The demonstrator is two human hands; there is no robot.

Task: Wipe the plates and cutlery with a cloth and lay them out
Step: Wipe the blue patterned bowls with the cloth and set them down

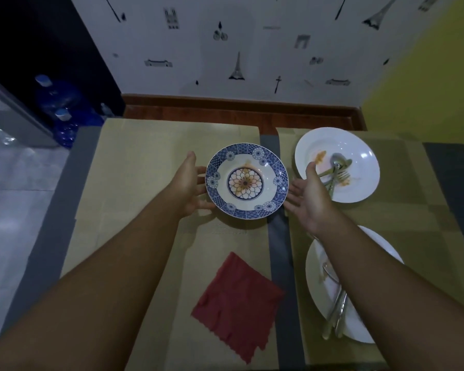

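Cloth [236, 303]: red, flat on the bench [280, 263], nearest, apart from both hands.
Patterned plate [247, 180]: stained, between the two hands.
Left hand [190, 183]: fingers straight, at the plate's left rim.
Right hand [308, 199]: fingers spread, at its right rim.

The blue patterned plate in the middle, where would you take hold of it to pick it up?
By its broad rim, at the left and right edges, one hand from each side. The blue patterned plate lies flat on the placemat, and its raised rim probably leaves room to reach underneath. The left hand and right hand, both open, flank it.
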